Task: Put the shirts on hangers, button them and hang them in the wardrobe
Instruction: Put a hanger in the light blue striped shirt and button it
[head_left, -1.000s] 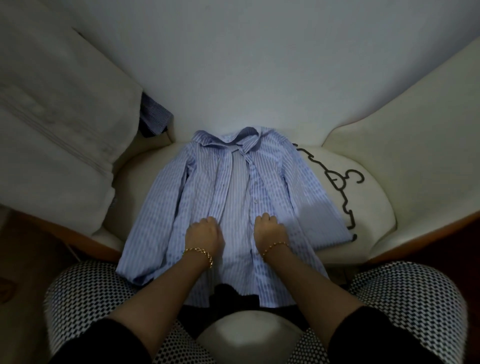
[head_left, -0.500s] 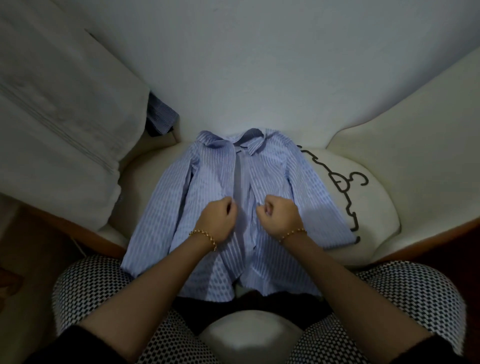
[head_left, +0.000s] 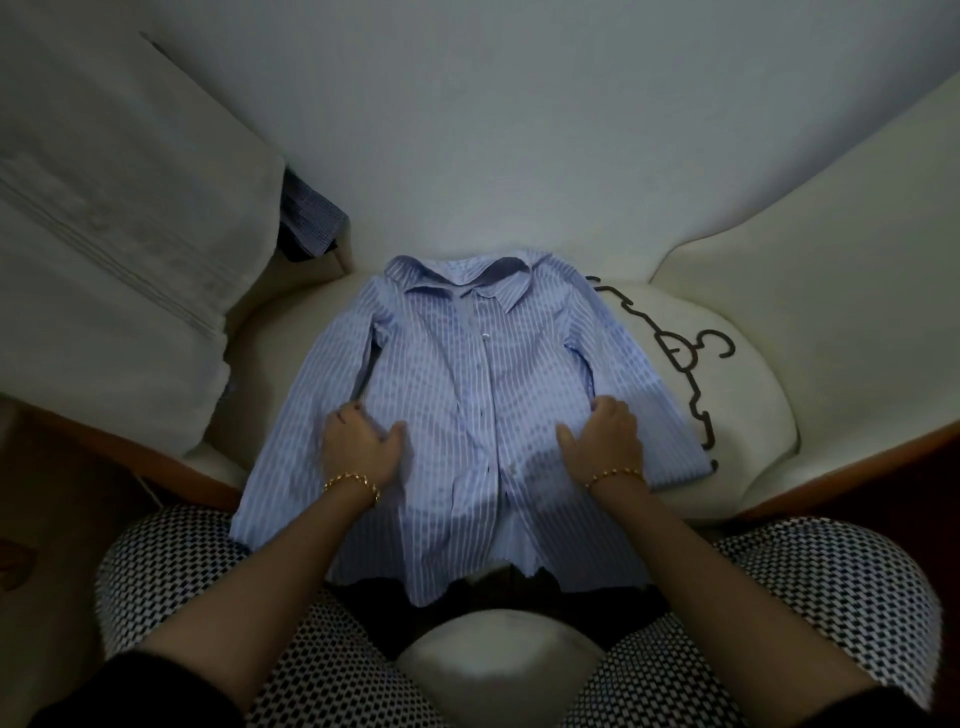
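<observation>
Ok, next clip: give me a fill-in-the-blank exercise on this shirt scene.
The black hanger lies on the seat, on the side of the ____ hand.
The left hand and right hand both press on the striped ____.
Each wrist wears a gold ____.
Missing words: right; shirt; bracelet.

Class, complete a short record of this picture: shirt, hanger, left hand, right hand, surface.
shirt: blue striped, flat on the cushion, collar farthest from the person
hanger: black, lying empty on the cushion to the shirt's right
left hand: palm down, pressing the shirt's left side
right hand: palm down, pressing the shirt's right side
surface: cream seat cushion
</observation>
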